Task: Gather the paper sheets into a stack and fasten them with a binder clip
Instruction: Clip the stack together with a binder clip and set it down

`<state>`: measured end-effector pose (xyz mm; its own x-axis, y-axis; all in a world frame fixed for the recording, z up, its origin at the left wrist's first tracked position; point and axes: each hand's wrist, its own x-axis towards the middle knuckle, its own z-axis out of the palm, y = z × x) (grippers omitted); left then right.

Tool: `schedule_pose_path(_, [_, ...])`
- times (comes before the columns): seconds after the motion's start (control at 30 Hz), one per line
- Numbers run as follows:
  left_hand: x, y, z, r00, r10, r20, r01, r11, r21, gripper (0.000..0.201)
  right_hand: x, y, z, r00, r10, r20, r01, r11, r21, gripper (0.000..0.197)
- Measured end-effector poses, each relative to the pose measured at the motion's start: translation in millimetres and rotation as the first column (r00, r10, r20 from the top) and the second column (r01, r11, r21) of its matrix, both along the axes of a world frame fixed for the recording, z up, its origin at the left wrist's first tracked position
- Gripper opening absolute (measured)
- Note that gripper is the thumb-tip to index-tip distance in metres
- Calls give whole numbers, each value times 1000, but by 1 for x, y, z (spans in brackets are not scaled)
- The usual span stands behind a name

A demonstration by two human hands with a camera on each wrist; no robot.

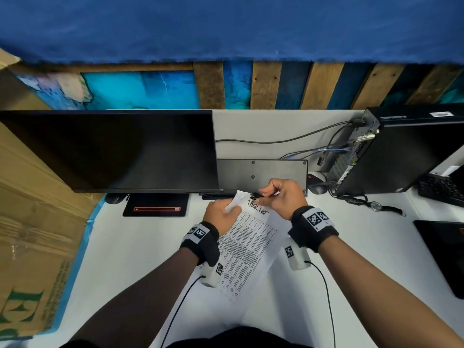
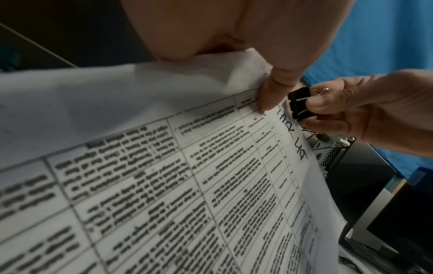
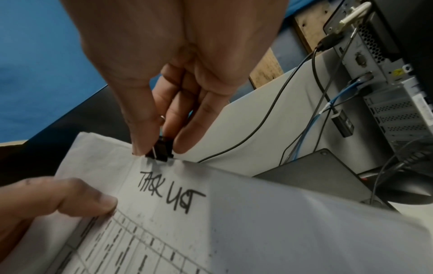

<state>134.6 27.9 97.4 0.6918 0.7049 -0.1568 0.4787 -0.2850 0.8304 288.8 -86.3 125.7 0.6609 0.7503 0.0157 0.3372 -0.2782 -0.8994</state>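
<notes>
A stack of printed paper sheets (image 1: 247, 244) with a table and handwriting on top is held up off the white desk. My left hand (image 1: 220, 214) grips the stack's upper left part, thumb on top (image 2: 273, 96). A small black binder clip (image 1: 256, 196) sits at the stack's top edge (image 3: 161, 151). My right hand (image 1: 282, 194) pinches the clip by its wire handles, thumb and fingers on either side (image 2: 328, 105). The clip's mouth meets the paper edge just above the handwriting (image 3: 168, 187); how far the paper enters it is hidden.
A dark monitor (image 1: 110, 149) stands at the left, with a dark flat panel (image 1: 261, 172) just behind the hands. A computer tower (image 1: 391, 149) with cables stands at the right, a wristwatch (image 1: 376, 205) before it. A cardboard box (image 1: 30, 222) fills the left edge.
</notes>
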Motion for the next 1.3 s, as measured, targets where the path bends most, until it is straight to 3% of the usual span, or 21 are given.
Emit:
schedule_pose_path(0.13, [1,-1,-2,1000,2,-15,-1,999,42,18,0,-1,9,999,19,37,-19,1000,-18,33])
schedule_pose_path(0.37, [-2,-5,2,999,-31,-9,32,999,18,19,8,2,14,988,144,58,-137,984,-111,20])
schedule_pose_path(0.5, [-2,-6,1,998,-54,-24,54,999,6,34,11,6,20,965,250,76,-232,955,-187,27])
schedule_pose_path(0.6, [-2,-4,2,998,-67,3,67,998,-6,24,12,9,27,953,293,73,-276,943,-184,23])
schedule_pose_path(0.67, [-2,-4,5,998,-61,27,62,998,-9,18,13,10,31,953,299,53,-286,942,-177,29])
schedule_pose_path(0.8, [0,-4,7,997,-25,66,28,999,-44,33,15,15,32,963,268,-38,-271,955,-122,31])
schedule_pose_path(0.93, [-1,-5,5,998,27,56,-20,992,-121,38,17,23,30,958,269,-95,-281,946,-161,29])
schedule_pose_path(1.13, [-2,-5,-1,993,102,64,-86,975,-206,26,17,31,27,945,279,-172,-310,931,-195,31])
schedule_pose_path(1.3, [-3,1,-6,991,107,79,-86,969,-233,39,18,28,28,915,326,-237,-372,909,-189,42])
